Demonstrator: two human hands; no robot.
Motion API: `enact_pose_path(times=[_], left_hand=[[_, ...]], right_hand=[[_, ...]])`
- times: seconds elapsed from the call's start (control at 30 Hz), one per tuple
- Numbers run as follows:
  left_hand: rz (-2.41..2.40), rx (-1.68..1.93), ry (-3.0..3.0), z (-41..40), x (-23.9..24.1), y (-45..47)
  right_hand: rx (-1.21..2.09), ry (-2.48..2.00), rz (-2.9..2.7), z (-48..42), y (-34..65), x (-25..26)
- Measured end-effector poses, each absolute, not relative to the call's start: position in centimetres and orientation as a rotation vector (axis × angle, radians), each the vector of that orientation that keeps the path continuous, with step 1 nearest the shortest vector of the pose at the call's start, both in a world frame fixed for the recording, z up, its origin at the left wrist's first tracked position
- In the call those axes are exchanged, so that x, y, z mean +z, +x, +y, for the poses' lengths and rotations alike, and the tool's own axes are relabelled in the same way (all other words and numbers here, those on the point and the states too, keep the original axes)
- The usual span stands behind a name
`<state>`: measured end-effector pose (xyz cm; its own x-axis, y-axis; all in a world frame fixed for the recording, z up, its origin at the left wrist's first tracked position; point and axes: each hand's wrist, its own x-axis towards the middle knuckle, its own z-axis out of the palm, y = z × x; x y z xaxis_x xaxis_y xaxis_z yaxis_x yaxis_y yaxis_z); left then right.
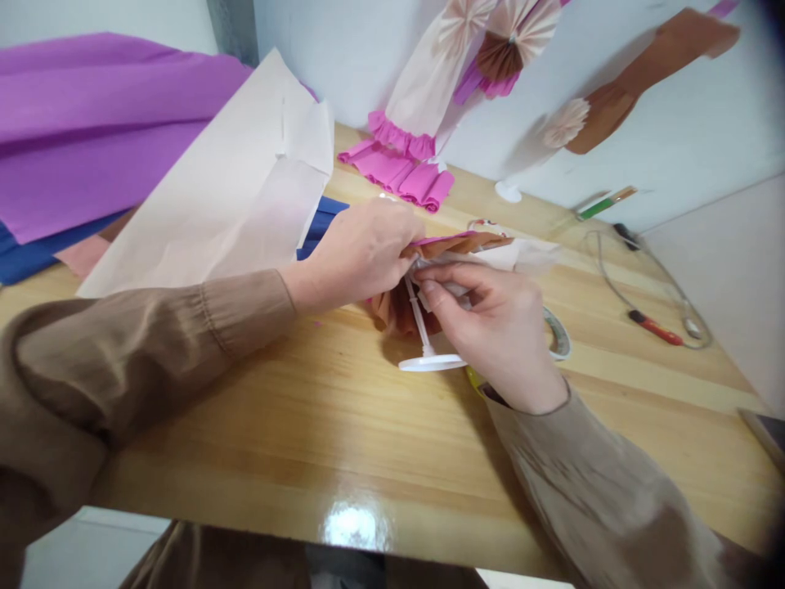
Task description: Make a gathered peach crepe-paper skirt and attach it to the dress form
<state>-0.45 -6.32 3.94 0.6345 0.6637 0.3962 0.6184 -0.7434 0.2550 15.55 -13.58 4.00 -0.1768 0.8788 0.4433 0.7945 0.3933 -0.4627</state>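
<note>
My left hand is closed on gathered crepe paper in brown, pink and white, bunched around the top of a thin white stick. That stick belongs to a white plastic stand with a round disc base, tilted just above the table. My right hand pinches the white layer of the bunch with thumb and fingers, close beside the stick. Brown pleated paper hangs behind the stick. My fingers hide the exact place where paper and stick meet.
Purple paper and a large cream sheet lie at the left. Paper dresses stand against the wall above rolled pink paper. A tape roll is beside my right hand. A red-handled tool with a cord lies right.
</note>
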Motion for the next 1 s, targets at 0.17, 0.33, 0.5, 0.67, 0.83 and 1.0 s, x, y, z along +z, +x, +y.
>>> enact_pose_path(times=[0.17,0.33,0.5,0.67,0.83,1.0], left_hand=[[1.095,0.700,2.768,-6.5,4.4,-0.5],[1.130,0.692,2.782,-6.5,4.4,-0.4],[1.123,0.746,2.816,-6.3,3.9,-0.4],[1.083,0.852,2.787,-6.3,3.5,-0.4],[0.995,0.849,2.748,-6.3,3.6,-0.4],[1.048,0.803,2.742,-5.9,3.4,-0.2]], right_hand=[[0.188,-1.416,-1.965,-13.5,15.4,4.1],[0.214,-1.442,-1.930,-13.6,15.4,4.0],[0.244,-1.449,-1.902,-13.6,15.4,4.1],[0.270,-1.472,-1.864,-13.6,15.4,4.0],[0.258,-1.444,-1.891,-13.5,15.5,4.0],[0.230,-1.425,-1.916,-13.5,15.6,3.8]])
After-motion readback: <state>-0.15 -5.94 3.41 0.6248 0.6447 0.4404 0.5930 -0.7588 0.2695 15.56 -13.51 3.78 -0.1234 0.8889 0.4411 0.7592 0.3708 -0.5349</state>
